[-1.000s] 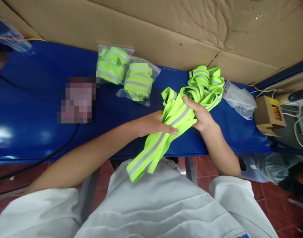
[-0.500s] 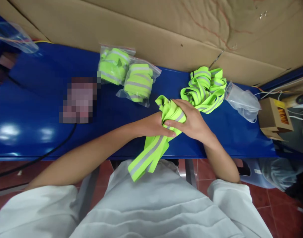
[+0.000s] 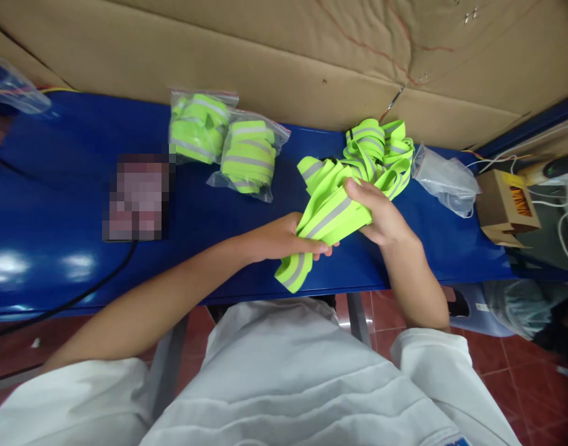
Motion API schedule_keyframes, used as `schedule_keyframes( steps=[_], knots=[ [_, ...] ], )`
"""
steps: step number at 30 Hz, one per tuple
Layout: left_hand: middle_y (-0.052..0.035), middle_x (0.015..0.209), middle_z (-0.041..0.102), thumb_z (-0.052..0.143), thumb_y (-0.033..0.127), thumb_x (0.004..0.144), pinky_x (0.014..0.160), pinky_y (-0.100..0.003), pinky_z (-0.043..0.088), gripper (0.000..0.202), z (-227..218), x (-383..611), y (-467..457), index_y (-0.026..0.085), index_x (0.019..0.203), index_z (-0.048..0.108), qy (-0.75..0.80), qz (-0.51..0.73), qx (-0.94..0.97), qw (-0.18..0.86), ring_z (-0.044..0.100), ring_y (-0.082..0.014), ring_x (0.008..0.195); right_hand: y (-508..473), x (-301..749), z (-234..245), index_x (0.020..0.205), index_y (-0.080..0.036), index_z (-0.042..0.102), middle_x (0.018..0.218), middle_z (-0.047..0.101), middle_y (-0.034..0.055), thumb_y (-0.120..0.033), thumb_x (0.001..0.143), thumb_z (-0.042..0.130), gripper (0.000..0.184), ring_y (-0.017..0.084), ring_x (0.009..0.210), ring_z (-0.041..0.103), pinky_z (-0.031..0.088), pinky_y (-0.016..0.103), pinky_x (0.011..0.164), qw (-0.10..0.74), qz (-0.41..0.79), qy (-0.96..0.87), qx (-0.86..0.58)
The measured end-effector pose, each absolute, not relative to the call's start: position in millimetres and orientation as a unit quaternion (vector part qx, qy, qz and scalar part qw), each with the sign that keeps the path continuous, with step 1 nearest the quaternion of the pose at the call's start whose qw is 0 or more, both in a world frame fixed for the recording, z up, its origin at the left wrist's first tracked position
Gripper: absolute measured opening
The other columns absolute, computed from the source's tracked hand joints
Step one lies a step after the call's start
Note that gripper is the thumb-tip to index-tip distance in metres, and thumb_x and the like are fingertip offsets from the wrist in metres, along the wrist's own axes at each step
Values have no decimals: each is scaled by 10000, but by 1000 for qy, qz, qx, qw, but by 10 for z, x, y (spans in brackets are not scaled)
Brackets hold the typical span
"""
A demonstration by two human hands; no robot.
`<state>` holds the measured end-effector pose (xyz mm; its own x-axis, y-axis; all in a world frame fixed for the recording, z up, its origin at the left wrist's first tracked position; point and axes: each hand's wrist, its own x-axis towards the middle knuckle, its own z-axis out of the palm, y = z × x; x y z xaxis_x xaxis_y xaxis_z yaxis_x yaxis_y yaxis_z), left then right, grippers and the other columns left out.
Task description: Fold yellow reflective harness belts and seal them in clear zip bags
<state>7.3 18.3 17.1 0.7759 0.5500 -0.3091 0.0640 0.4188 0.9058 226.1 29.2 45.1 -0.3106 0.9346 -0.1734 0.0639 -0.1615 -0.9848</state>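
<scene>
A folded bundle of neon yellow-green reflective strap [image 3: 332, 214] with a grey stripe is held over the blue table, between both hands. My left hand [image 3: 284, 238] is closed round its lower end, thumb on top, with a short strap end hanging below. My right hand [image 3: 379, 210] grips the upper right side, thumb across the layers and fingers hidden underneath. Just behind lies a loose heap of the same straps [image 3: 379, 145]. Left of it, two clear zip bags of strap lie together, one bag [image 3: 200, 130] partly behind the other bag [image 3: 249, 155].
A cardboard panel [image 3: 265, 62] rises along the back of the blue table [image 3: 209, 217]. To the right are clear plastic bags [image 3: 446, 179], an opened cardboard box [image 3: 506, 204] and white cables. A blurred-out object [image 3: 137, 198] with a black cable lies at left.
The strap bundle has been turned and spread out lengthwise, its hanging end now shorter. My right hand has moved right and slightly down, away from my left hand. The view has shifted slightly.
</scene>
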Motion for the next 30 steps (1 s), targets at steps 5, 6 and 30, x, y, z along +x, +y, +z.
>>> schedule_keyframes(
  steps=[5, 6, 30],
  knots=[
    [-72, 877, 808, 782, 388, 923, 712, -203, 588, 267, 186, -103, 367, 131, 996, 801, 252, 106, 629, 728, 741, -137, 756, 331, 2236, 351, 1206, -202, 752, 1036, 819, 85, -696, 877, 742, 594, 342, 1113, 776, 690, 469, 885, 298, 757, -427, -394],
    [-73, 870, 808, 781, 384, 924, 718, -203, 588, 262, 175, -125, 393, 131, 991, 801, 259, 102, 636, 720, 746, -141, 764, 338, 2222, 323, 1206, -207, 752, 1040, 820, 83, -687, 882, 741, 579, 337, 1122, 774, 688, 462, 894, 300, 764, -414, -392],
    [-71, 874, 777, 763, 369, 914, 725, -234, 596, 242, 106, -70, 395, 134, 969, 769, 234, 196, 631, 714, 735, -154, 790, 234, 2168, 228, 1441, -252, 656, 1461, 688, 99, -738, 1001, 535, 667, 300, 1334, 666, 528, 485, 1145, 331, 378, -742, -443]
  ],
)
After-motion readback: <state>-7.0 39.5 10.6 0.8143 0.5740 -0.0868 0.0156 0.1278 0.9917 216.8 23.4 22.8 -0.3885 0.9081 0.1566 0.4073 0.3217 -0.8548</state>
